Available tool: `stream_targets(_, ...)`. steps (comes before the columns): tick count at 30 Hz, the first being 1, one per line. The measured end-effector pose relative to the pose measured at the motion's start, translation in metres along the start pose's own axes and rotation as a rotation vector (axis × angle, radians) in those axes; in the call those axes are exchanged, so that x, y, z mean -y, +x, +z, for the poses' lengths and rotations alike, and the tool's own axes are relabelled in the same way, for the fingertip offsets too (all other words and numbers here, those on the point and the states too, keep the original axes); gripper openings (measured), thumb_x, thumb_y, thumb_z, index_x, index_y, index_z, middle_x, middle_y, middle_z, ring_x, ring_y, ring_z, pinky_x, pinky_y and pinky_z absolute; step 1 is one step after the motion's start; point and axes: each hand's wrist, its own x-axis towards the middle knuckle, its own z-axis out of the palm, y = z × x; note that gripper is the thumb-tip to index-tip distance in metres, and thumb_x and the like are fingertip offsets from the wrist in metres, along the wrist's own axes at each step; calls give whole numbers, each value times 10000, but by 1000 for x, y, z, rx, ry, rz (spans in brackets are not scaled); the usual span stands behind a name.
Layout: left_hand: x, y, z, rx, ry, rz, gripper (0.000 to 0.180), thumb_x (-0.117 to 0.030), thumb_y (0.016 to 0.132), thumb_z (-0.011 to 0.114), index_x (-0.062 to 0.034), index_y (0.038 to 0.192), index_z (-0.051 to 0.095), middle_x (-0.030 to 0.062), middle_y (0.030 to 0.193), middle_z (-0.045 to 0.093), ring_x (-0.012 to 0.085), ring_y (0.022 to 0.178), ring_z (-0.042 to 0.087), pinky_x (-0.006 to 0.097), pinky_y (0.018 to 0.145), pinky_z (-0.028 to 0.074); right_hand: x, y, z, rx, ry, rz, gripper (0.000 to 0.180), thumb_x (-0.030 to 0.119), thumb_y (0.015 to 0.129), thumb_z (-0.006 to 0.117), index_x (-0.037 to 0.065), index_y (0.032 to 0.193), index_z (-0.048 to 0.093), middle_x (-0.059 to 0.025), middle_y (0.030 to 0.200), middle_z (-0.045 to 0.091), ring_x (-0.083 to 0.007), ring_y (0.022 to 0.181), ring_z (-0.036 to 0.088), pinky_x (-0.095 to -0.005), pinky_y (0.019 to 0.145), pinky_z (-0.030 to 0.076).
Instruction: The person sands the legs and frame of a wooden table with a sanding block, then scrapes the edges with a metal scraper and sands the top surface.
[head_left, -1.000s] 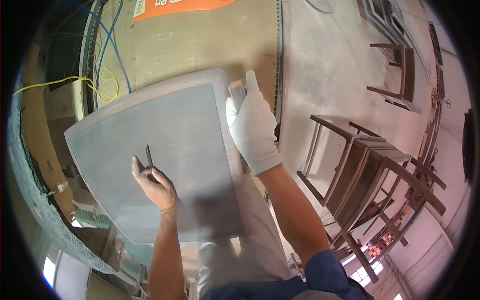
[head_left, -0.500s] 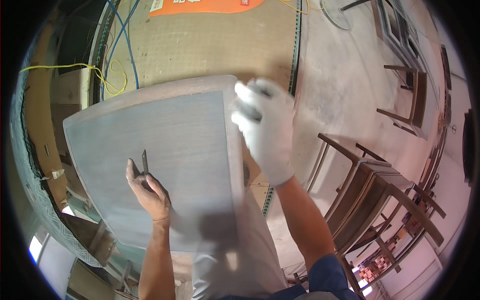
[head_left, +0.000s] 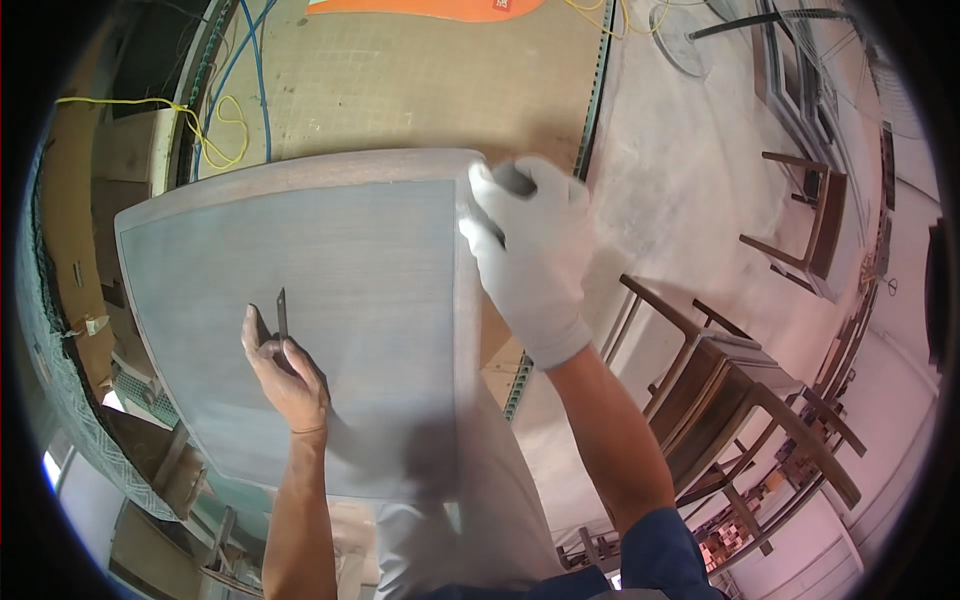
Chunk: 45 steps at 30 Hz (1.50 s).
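Observation:
In front of me lies a broad panel (head_left: 380, 265) with a grey-blue face and a paler wooden border. My left hand (head_left: 288, 385), bare, is over the panel's face, its fingers curled round a slim dark blade (head_left: 282, 315) with a slanted tip that points away from me. A white knit glove covers my right hand (head_left: 535, 260), which is at the panel's far right corner. Its fingers close round a dark object (head_left: 517, 182), mostly hidden by the glove, so its kind is not clear. Thumb and fingertips touch the border there.
Beyond the panel is a tan work surface (head_left: 430, 95) with an orange sheet (head_left: 430, 8) at its far end. Blue hoses (head_left: 262, 90) and a yellow cord (head_left: 240, 130) run along the left. Dark wooden chair frames (head_left: 720, 390) stand on the pale floor (head_left: 650, 210) at right.
My left hand and the blade appear slightly farther left, while the view has shifted a little. The gloved right hand remains at the corner, turned slightly and less blurred than before.

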Motion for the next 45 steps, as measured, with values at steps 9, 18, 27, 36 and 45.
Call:
stream_targets(9,-8,5,0,38,-27,-50,402,16,1015,467,89,1409,438,216,1580,434,227,860,519,290,761,451,-1,-8,-4,57,111,-5,145,90,818,783,46,852,650,-100,829,609,-296,728,603,-441,570,460)
stream_targets(18,-2,2,-1,33,-19,-68,515,-35,1048,475,2,1555,393,77,1257,544,181,844,444,315,827,442,3,-3,0,-70,52,51,135,96,795,786,65,885,690,-123,816,626,-338,747,612,-447,593,480)
stream_targets(27,1,3,1,17,6,-38,517,-65,1055,482,-10,1562,397,36,1076,512,154,822,415,298,841,434,6,-18,-3,-107,238,243,174,124,777,802,96,941,751,-112,860,658,-344,768,634,-444,663,513)
stream_targets(36,-7,5,-10,49,77,-57,171,-65,1050,469,57,1158,519,199,1590,430,232,922,528,328,868,464,58,-165,-40,48,732,521,359,-17,714,823,-11,1062,735,-104,824,620,-220,657,680,-338,576,554)
stream_targets(45,-3,0,5,15,105,2,421,-104,1053,514,25,1451,469,124,1252,512,220,892,510,340,880,460,15,-87,-4,-75,494,415,448,108,719,869,52,1146,749,-154,1105,647,-342,999,603,-411,898,496)
